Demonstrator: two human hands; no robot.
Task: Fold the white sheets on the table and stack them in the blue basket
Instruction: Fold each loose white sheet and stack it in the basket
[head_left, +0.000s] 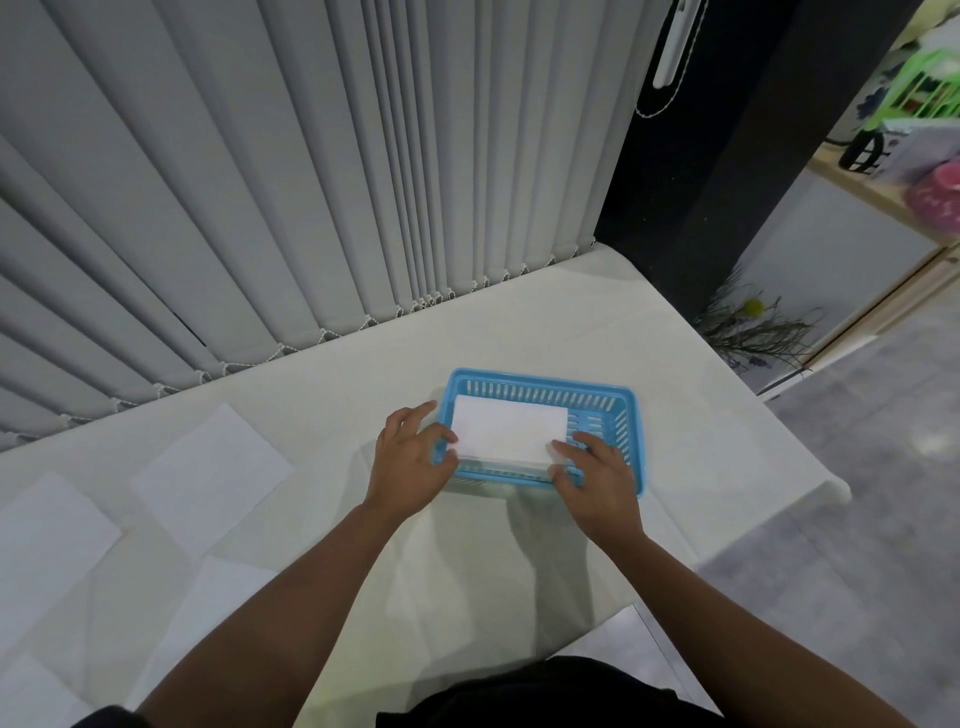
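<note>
Hands of a person reach forward over a pale table (571, 322), seen from a camera on the head looking down. Both bare forearms run up from the bottom edge and meet at a blue basket (629, 415) with slotted walls, which stands right of the table's middle, near its right edge.

A folded sheet (506, 428), white and rectangular, sits inside the basket's rim. It fills the left and middle part, leaving a strip of blue slotted bottom showing on the right. Whether it lies on the bottom or is held just above it cannot be told.

The left hand (410, 460) is at the basket's left end. Its fingers are curled, and thumb and forefinger pinch the sheet's left edge. The right hand (597, 480) is at the near right corner of the sheet: the forefinger lies on top, the thumb presses the near side, so this hand also pinches the sheet.

Several flat sheets (210, 478), white and unfolded, lie spread over the left part of the table, well apart from the basket; one is partly hidden by the left forearm.

Grey vertical blinds (260, 156) hang behind the table, their lower ends reaching its far edge. To the right are a dark pillar (727, 156), a grey floor (857, 441), dried stems (753, 335) and a shelf (852, 182) with coloured items, too blurred to name.
</note>
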